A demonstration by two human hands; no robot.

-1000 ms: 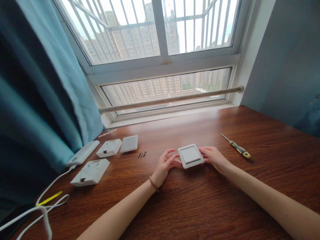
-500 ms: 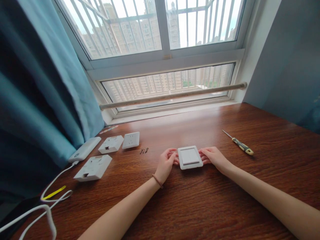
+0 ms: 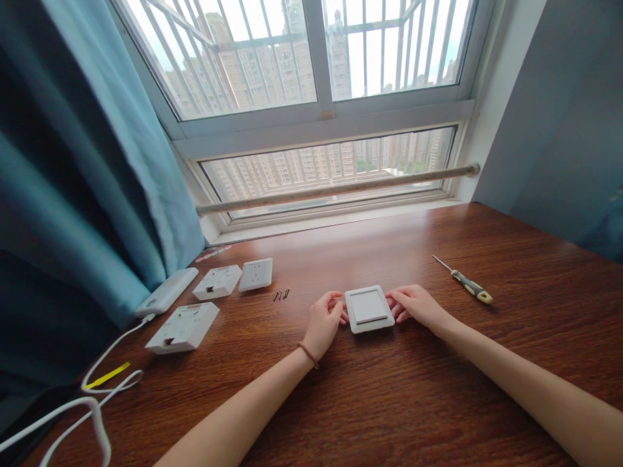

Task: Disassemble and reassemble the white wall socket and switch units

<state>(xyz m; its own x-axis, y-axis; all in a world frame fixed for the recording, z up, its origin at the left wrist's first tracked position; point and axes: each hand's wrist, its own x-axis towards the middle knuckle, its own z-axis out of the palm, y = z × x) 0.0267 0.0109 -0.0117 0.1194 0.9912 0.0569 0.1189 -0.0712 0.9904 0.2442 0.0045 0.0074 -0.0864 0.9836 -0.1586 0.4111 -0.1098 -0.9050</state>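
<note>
Brown tabletop [image 3: 389, 402] below, both hands [image 3: 325, 323] [image 3: 419, 307] grip the white switch [image 3: 368, 307] between them.

The wood-grained desk [image 3: 370, 402] carries a white socket plate [image 3: 256, 274]. Just left of the plate sits a white box [image 3: 217, 283]; left and nearer, a second box [image 3: 183, 329]. Small screws [image 3: 281, 295] lie just right of the plate, a screwdriver [image 3: 471, 287] well to its right.

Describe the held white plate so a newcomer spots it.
Find the brown table below the window. Between the left hand and right hand is the white plate. Unlike the slotted plate to its left, it has a plain, slotless centre.
</note>
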